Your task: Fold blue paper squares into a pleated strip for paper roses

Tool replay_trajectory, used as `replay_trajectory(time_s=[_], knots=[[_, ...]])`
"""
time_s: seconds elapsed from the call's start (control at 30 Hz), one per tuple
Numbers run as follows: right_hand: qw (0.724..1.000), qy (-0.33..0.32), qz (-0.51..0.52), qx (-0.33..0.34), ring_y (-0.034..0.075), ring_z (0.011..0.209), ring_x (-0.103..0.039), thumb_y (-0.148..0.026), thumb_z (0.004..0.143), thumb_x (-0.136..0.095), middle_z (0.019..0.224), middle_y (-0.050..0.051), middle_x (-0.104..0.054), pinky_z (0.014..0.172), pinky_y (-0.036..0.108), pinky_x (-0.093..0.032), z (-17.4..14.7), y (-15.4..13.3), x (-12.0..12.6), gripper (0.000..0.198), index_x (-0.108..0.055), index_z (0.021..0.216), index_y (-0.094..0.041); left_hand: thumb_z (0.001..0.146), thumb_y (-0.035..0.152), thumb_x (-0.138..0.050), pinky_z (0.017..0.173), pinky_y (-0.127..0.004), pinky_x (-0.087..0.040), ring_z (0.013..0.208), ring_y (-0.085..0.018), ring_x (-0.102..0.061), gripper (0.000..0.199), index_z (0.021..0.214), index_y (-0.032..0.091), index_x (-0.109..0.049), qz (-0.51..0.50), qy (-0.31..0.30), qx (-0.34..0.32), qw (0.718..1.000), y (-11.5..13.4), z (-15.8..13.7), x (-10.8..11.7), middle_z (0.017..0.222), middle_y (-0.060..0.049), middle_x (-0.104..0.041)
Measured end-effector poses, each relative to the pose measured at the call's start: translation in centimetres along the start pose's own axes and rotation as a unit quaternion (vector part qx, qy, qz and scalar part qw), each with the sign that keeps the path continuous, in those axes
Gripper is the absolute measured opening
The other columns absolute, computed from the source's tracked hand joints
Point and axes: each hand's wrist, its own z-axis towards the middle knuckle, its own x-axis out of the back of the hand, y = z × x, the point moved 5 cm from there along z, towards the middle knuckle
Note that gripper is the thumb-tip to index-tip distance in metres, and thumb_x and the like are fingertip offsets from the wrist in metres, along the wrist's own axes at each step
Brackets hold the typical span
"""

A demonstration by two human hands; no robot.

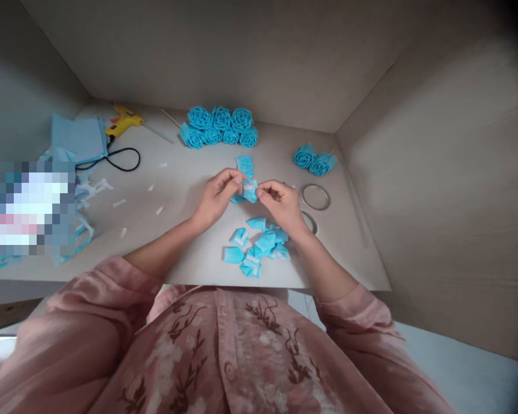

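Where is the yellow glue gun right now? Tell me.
In the head view the yellow glue gun lies at the far left of the table, beside the stack of blue fabric and left of the row of blue fabric roses.

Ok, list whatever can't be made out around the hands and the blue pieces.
- Head view: blue piece held between left hand and right hand; fingers cover part of it, its fold unclear.
- Second ring: partly behind the right wrist.
- Left edge: pixelated block hides things there.
- White scraps: too small to identify.
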Motion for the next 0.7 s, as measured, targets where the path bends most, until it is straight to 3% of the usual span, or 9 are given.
replay_trajectory(time_s=[0.13,0.23,0.33,0.47,0.63,0.7], knots=[[0.999,-0.005,0.034,-0.027,0.011,0.062,-0.051,-0.039,0.082,-0.066,0.069,-0.001,-0.063,0.06,0.025,-0.039,0.1,0.6,0.0,0.02,-0.07,0.08,-0.019,0.086,0.046,-0.064,0.063,-0.024,-0.041,0.066,-0.012,-0.051,0.034,0.104,0.018,-0.062,-0.029,0.001,0.042,0.999,-0.8,0.4,0.2,0.074,0.001,-0.058],[0.998,-0.005,0.047,-0.032,0.012,0.064,-0.052,-0.039,0.082,-0.066,0.069,-0.001,-0.064,0.062,0.025,-0.041,0.1,0.8,0.0,0.02,-0.07,0.082,-0.02,0.082,0.047,-0.066,0.062,-0.024,-0.039,0.064,-0.011,-0.049,0.031,0.089,0.017,-0.064,-0.03,-0.054,0.089,0.994,-1.2,0.4,-0.3,0.07,0.001,-0.056],[0.997,-0.014,0.063,-0.031,0.013,0.069,-0.057,-0.04,0.082,-0.066,0.074,0.0,-0.066,0.067,0.026,-0.044,0.1,0.7,-0.1,0.02,-0.07,0.081,-0.02,0.079,0.045,-0.067,0.06,-0.024,-0.035,0.06,-0.01,-0.043,0.03,0.073,0.016,-0.059,-0.035,-0.072,0.099,0.992,-1.1,0.2,-0.5,0.064,0.002,-0.051],[0.996,-0.041,0.072,-0.026,0.013,0.072,-0.058,-0.043,0.086,-0.064,0.075,0.0,-0.065,0.07,0.027,-0.046,0.1,0.4,-0.3,0.023,-0.069,0.084,-0.02,0.079,0.042,-0.066,0.059,-0.024,-0.033,0.06,-0.009,-0.043,0.028,0.07,0.016,-0.058,-0.017,-0.068,0.092,0.993,-0.9,0.0,-0.5,0.063,0.003,-0.05],[0.998,-0.045,0.026,-0.028,0.009,0.057,-0.041,-0.039,0.08,-0.067,0.06,-0.005,-0.049,0.056,0.025,-0.034,0.1,0.2,-0.3,0.022,-0.062,0.072,-0.019,0.078,0.039,-0.067,0.06,-0.024,-0.033,0.061,-0.009,-0.044,0.026,0.068,0.016,-0.058,0.012,-0.069,0.089,0.994,-1.2,-0.1,-0.7,0.066,0.002,-0.053],[0.998,-0.042,0.024,-0.04,0.009,0.057,-0.041,-0.037,0.08,-0.066,0.059,-0.005,-0.049,0.056,0.025,-0.035,0.1,0.3,-0.3,0.021,-0.062,0.071,-0.019,0.078,0.04,-0.067,0.06,-0.024,-0.033,0.061,-0.009,-0.044,0.027,0.069,0.016,-0.058,0.0,-0.065,0.091,0.994,-1.3,-0.1,-0.7,0.066,0.002,-0.053]])
